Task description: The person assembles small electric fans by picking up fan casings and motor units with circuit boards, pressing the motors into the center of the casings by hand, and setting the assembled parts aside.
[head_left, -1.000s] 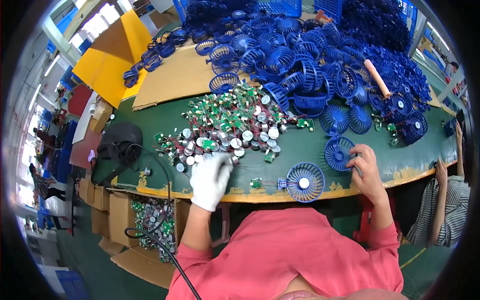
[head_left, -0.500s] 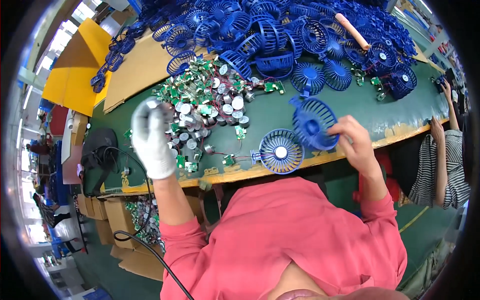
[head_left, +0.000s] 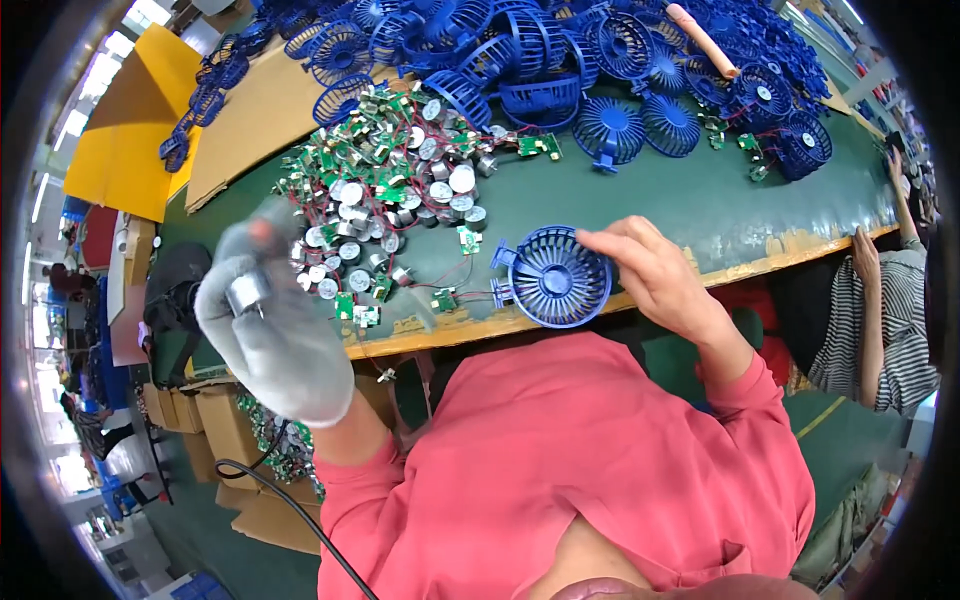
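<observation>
The gloved left hand [head_left: 272,330] pinches a small round motor [head_left: 245,293] up above the green table [head_left: 700,200]. The bare right hand [head_left: 655,275] grips a blue fan grille [head_left: 555,277] at the table's edge. The motor's thin wires might snag or it might slip from the glove.

Gloved left hand [head_left: 268,320] lifted off the motor pile [head_left: 390,200], now holding a small motor [head_left: 245,292]. Right hand [head_left: 655,272] brought a blue fan grille [head_left: 555,277] to the table edge.
</observation>
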`<state>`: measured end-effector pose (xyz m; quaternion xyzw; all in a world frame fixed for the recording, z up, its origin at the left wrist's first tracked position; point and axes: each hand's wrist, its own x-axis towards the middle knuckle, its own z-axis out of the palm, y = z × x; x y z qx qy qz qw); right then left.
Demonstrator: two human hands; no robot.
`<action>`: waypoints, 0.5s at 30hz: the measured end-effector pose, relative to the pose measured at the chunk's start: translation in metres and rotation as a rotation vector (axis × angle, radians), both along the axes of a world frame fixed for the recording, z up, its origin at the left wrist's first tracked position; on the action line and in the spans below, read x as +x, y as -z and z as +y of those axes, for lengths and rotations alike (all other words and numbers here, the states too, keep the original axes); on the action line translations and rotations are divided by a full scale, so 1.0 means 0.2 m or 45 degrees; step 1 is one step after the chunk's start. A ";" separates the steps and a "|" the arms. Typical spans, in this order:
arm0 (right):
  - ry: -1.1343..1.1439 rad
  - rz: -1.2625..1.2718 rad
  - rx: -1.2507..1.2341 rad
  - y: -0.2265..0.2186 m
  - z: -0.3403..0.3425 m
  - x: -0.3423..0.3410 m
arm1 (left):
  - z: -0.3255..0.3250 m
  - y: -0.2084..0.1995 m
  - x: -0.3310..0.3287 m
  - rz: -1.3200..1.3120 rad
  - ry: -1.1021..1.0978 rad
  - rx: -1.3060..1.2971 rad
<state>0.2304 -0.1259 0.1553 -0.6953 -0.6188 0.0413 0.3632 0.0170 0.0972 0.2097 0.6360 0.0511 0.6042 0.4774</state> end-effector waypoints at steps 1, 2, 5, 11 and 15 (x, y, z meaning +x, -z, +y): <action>0.011 -0.035 0.066 0.01 0.00 0.00 | -0.04 0.00 -0.03 -0.005 0.217 -0.219; 0.024 -0.038 0.060 0.01 0.01 -0.02 | -0.07 0.01 -0.04 -0.009 0.438 -0.439; 0.267 0.289 0.077 0.00 0.03 -0.08 | -0.16 -0.01 -0.04 0.381 0.491 -0.568; 0.242 0.353 -0.059 0.03 0.09 -0.02 | -0.23 0.04 0.00 0.855 0.668 -0.763; 0.253 0.215 -0.064 0.00 0.11 -0.03 | -0.27 0.06 0.02 0.796 0.836 -0.919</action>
